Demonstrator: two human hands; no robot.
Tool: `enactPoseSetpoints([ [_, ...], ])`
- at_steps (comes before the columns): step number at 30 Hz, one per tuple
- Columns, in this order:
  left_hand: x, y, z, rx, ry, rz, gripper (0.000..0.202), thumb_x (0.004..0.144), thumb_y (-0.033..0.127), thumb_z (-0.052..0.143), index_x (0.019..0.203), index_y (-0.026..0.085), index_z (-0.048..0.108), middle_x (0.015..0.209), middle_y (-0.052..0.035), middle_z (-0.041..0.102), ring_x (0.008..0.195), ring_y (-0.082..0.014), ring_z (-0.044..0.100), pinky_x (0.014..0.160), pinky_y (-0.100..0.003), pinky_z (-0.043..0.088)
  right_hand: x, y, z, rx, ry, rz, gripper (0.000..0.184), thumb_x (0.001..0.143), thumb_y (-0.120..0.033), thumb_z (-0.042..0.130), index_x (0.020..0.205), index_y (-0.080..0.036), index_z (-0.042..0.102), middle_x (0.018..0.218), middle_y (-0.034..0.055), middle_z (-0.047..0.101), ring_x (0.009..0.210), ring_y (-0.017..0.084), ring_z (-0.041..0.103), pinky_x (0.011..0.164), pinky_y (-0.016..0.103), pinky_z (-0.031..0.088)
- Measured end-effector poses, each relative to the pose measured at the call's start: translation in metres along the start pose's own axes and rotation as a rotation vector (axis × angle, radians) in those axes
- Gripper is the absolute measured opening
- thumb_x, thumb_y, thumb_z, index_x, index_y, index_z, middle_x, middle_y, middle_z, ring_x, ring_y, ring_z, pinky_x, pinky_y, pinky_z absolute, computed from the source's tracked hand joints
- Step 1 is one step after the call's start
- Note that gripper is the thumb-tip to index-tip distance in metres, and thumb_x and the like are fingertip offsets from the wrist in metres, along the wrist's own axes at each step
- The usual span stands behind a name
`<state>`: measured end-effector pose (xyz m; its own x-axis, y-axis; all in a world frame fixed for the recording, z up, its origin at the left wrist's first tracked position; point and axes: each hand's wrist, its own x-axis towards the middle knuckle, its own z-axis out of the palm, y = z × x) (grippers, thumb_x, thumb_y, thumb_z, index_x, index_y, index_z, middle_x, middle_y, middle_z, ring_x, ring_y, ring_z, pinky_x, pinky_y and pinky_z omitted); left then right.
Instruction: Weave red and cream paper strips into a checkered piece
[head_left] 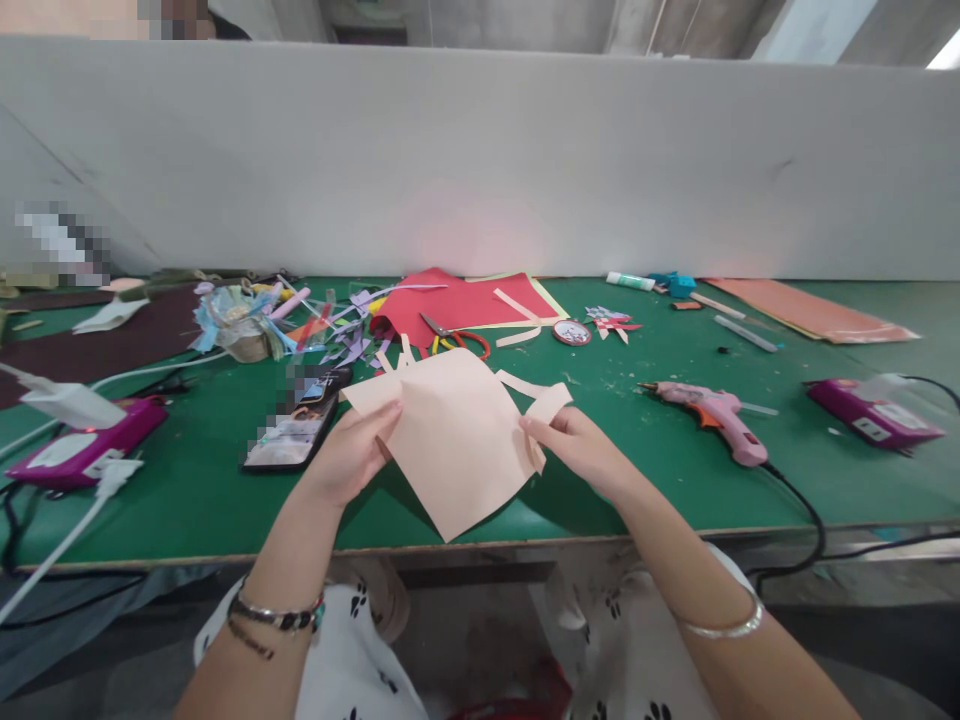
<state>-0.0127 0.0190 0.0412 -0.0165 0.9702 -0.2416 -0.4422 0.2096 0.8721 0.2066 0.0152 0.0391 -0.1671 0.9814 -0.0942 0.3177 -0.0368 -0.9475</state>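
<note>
Between my hands is a sheet of pale peach paper (457, 440), tilted over the table's front edge. My left hand (358, 448) pinches its left side, thumb on top. My right hand (574, 445) is closed on the sheet's right edge, where a short folded paper strip (550, 402) sticks up beside the thumb. Just behind the sheet lie scissors (461, 344) with orange and yellow handles, partly covered by it. Red paper (472, 300) and cut peach strips (517, 338) are spread farther back. A phone (292, 425) lies left of my left hand.
A pink glue gun (712, 410) rests on the green table (600, 510) at right, its cord trailing off the front edge. Purple power strips (94, 440) stand at both sides. Paper scraps (360, 325) and a blue paper flower bundle (238, 318) lie back left. A white partition (480, 160) rises behind.
</note>
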Motion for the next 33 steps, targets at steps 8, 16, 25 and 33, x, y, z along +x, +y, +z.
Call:
enactPoseSetpoints([
  [8, 0.001, -0.001, -0.002, 0.081, -0.035, 0.031, 0.026, 0.061, 0.021, 0.066, 0.086, 0.014, 0.065, 0.089, -0.0089, 0.069, 0.094, -0.0293, 0.060, 0.075, -0.034, 0.052, 0.001, 0.005, -0.002, 0.020, -0.050, -0.005, 0.035, 0.070, -0.043, 0.051, 0.050, -0.016, 0.056, 0.050, 0.0009, 0.060, 0.050, 0.013, 0.053, 0.055, 0.025, 0.039],
  [16, 0.005, -0.008, -0.004, 0.091, -0.107, 0.024, 0.036, 0.062, 0.025, 0.069, 0.097, 0.015, 0.062, 0.100, -0.0085, 0.066, 0.097, -0.0269, 0.058, 0.076, -0.032, 0.052, 0.003, 0.003, -0.006, -0.001, 0.028, 0.014, 0.033, 0.070, -0.040, 0.051, 0.047, -0.016, 0.053, 0.046, -0.0008, 0.056, 0.049, 0.012, 0.050, 0.055, 0.024, 0.037],
  [25, 0.004, -0.004, -0.006, 0.076, -0.093, 0.017, 0.035, 0.067, 0.024, 0.064, 0.101, 0.015, 0.059, 0.105, -0.0078, 0.064, 0.099, -0.0250, 0.057, 0.076, -0.030, 0.052, 0.002, 0.000, -0.007, 0.050, 0.002, -0.029, 0.035, 0.072, -0.044, 0.050, 0.050, -0.017, 0.055, 0.050, 0.0007, 0.059, 0.052, 0.012, 0.053, 0.059, 0.025, 0.040],
  [33, 0.005, -0.002, -0.007, 0.079, -0.060, 0.011, 0.024, 0.073, 0.019, 0.058, 0.096, 0.016, 0.063, 0.100, -0.0070, 0.066, 0.095, -0.0228, 0.060, 0.063, -0.023, 0.054, 0.002, 0.001, -0.004, 0.040, -0.095, -0.030, 0.019, 0.071, -0.023, 0.049, 0.056, -0.016, 0.057, 0.052, -0.0005, 0.058, 0.049, 0.009, 0.051, 0.051, 0.021, 0.040],
])
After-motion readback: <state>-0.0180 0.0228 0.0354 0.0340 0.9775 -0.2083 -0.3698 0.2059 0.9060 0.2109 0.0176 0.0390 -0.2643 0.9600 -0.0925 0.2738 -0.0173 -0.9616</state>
